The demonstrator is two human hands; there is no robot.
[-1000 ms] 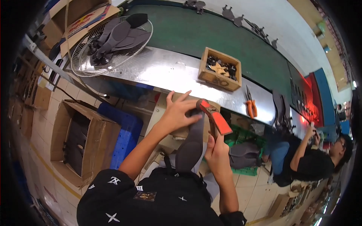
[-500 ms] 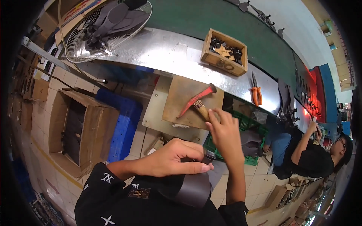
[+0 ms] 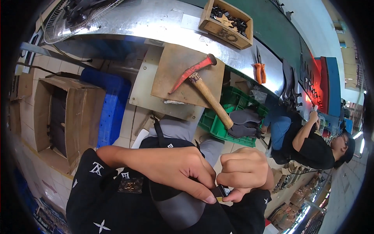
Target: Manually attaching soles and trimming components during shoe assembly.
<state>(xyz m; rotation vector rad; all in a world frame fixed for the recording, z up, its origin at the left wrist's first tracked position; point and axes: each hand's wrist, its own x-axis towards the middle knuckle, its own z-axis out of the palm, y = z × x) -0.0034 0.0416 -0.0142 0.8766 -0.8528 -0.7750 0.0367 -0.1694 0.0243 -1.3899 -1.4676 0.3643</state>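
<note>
A dark grey, smooth, curved piece point(image 3: 179, 208) with a narrow strap end lies against my body, under my left hand. My left hand point(image 3: 183, 165) is closed on it, thumb pressed along the top. Fingers curled, my right hand point(image 3: 245, 169) pinches a small black part point(image 3: 223, 190) at the strap end, close to the left fingertips. The fingers partly hide that part, so its kind is unclear. Beyond my hands a hammer point(image 3: 199, 80) with a red head and wooden handle rests on a brown board point(image 3: 165, 70), its handle sticking out past the board's edge.
On the metal bench edge point(image 3: 144, 23) stand a wooden box point(image 3: 222, 33) of small black parts and orange-handled pliers point(image 3: 260, 72). A green crate point(image 3: 222, 126) holds dark pieces. To the left are a cardboard box point(image 3: 83, 121) and blue crate point(image 3: 113, 105). A co-worker point(image 3: 311, 144) sits at right.
My right hand has let go of the hammer handle and come back to the strap end beside my left hand. The hammer stays on the board. The view has shifted.
</note>
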